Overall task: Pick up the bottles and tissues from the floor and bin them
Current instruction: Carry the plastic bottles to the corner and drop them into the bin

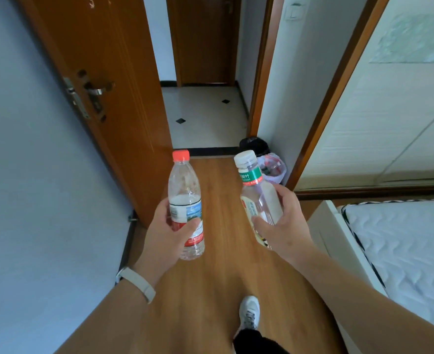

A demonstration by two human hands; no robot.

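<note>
My left hand (166,235) grips a clear plastic bottle with a red cap (185,190) around its lower label, holding it upright. My right hand (283,223) grips a second clear bottle with a white cap and green neck band (252,185), tilted slightly left. Both bottles look empty. Ahead on the floor by the doorway stands a bin lined with a clear bag (273,168), with a black bag (254,145) just behind it. No tissues show in this view.
An open wooden door (103,98) stands on the left against a blue wall. A tiled hallway (203,116) lies beyond the doorway. A bed with a white mattress (402,246) fills the right side. My shoe (249,312) is on the wooden floor.
</note>
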